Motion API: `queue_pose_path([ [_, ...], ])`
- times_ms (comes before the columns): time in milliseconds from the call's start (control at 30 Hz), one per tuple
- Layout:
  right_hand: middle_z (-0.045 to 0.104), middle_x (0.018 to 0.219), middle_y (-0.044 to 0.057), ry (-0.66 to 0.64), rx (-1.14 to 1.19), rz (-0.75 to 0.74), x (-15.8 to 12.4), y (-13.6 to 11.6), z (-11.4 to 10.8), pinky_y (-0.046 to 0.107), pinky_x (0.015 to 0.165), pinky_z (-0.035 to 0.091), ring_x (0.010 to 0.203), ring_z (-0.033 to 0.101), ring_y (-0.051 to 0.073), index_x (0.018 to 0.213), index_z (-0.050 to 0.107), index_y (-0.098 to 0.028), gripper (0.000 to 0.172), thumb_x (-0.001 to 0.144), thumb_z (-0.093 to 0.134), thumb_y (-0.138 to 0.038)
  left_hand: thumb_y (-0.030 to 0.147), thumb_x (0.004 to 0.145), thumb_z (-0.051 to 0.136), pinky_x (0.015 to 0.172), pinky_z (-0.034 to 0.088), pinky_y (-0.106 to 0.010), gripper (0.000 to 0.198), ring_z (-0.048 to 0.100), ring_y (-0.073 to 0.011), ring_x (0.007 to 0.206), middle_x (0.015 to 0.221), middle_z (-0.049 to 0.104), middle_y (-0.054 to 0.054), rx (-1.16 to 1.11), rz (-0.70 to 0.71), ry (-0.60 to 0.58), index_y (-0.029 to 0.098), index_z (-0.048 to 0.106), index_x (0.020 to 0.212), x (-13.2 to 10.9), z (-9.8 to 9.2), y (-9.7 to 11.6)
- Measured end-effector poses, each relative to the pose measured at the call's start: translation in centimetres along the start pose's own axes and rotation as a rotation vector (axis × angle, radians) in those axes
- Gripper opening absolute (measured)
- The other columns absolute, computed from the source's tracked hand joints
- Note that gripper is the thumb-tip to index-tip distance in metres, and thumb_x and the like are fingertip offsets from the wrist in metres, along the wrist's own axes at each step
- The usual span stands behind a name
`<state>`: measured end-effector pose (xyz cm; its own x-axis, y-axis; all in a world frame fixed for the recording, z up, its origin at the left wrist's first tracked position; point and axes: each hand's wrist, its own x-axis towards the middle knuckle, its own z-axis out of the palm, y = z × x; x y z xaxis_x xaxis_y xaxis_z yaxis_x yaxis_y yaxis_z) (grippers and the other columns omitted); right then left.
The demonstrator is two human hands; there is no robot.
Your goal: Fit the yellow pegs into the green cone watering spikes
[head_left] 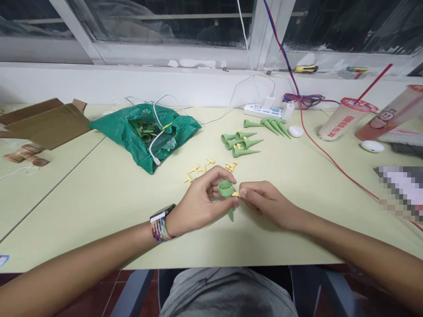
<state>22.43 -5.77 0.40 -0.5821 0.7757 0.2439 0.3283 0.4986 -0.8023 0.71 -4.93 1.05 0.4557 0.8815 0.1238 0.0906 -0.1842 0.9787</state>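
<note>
1. The hands are held together above the bench point(69, 211), the fingertips meeting at a green plastic spike point(226, 189).
2. The spike is gripped upright in the fingers of the left hand point(198, 202), its wide ribbed cap uppermost and its point directed down toward the bench, which it appears not to touch.
3. A small yellow plastic fitting point(235, 194) is pinched between the fingertips of the right hand point(269, 204) and is pressed against the side of the spike's cap.
4. A woven multicoloured watch band point(159, 230) is worn on the left wrist.
5. Further yellow plastic fittings point(196, 170) are scattered on the bench just ahead of the hands.
6. A cluster of green plastic spikes point(241, 141) is laid beyond them, some with their caps toward the left and their points toward the right.
7. A green plastic bag point(142, 132), with green pieces visible inside, is placed to the left, and a flattened cardboard box point(42, 123) lies beyond it.
8. A white power strip point(263, 111) is placed against the wall, with white cables point(158, 127) running across the bag.
</note>
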Motion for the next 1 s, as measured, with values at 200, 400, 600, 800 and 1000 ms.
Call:
queue_pose_path([
  [200, 0.052, 0.067, 0.001, 0.142, -0.581, -0.370, 0.0, 0.4, -0.4, 0.032, 0.056, 0.024, 0.057, 0.038, 0.015, 0.078, 0.050, -0.022, 0.024, 0.101, 0.047, -0.027, 0.032, 0.087, 0.082, 0.066, 0.058, -0.024, 0.034, 0.074, -0.0164, 0.077, 0.083, 0.073, -0.001, -0.218, -0.125, -0.155, 0.021, 0.056, 0.106, 0.1, 0.0, 0.7],
  [400, 0.051, 0.067, -0.003, 0.029, -0.193, -0.129, -0.2, -0.6, -0.3, 0.027, 0.055, 0.031, 0.055, 0.042, 0.012, 0.079, 0.047, -0.022, 0.032, 0.109, 0.037, -0.027, 0.027, 0.083, 0.084, 0.058, 0.052, -0.020, 0.034, 0.069, -0.0118, 0.069, 0.084, 0.071, 0.000, -0.095, -0.070, -0.064, 0.021, 0.059, 0.105, -0.4, 0.3, 0.8],
  [600, 0.052, 0.066, -0.003, 0.026, -0.308, -0.149, -0.4, -0.3, -0.6, 0.028, 0.055, 0.029, 0.055, 0.040, 0.012, 0.079, 0.047, -0.022, 0.031, 0.108, 0.039, -0.027, 0.024, 0.082, 0.085, 0.065, 0.056, -0.023, 0.036, 0.072, -0.0145, 0.076, 0.083, 0.073, -0.001, -0.142, -0.084, -0.105, 0.021, 0.057, 0.105, -0.2, 0.2, 1.2],
  [800, 0.050, 0.068, 0.000, 0.056, -0.510, -0.368, -0.2, 0.1, -0.7, 0.032, 0.055, 0.025, 0.056, 0.037, 0.015, 0.079, 0.047, -0.023, 0.026, 0.104, 0.043, -0.028, 0.029, 0.089, 0.079, 0.073, 0.061, -0.031, 0.032, 0.077, -0.0189, 0.075, 0.078, 0.076, -0.002, -0.355, -0.208, -0.277, 0.022, 0.052, 0.105, 0.2, -0.3, 1.1],
  [1000, 0.037, 0.060, -0.006, -0.032, 0.347, 0.164, -0.3, -0.7, 0.3, 0.026, 0.051, 0.031, 0.051, 0.034, 0.011, 0.073, 0.038, -0.024, 0.042, 0.111, 0.039, -0.043, 0.024, 0.087, 0.078, 0.070, 0.055, -0.026, 0.024, 0.071, -0.0160, 0.078, 0.087, 0.073, -0.001, 0.111, 0.048, -0.052, 0.022, 0.061, 0.103, -0.4, -0.4, 1.7],
])
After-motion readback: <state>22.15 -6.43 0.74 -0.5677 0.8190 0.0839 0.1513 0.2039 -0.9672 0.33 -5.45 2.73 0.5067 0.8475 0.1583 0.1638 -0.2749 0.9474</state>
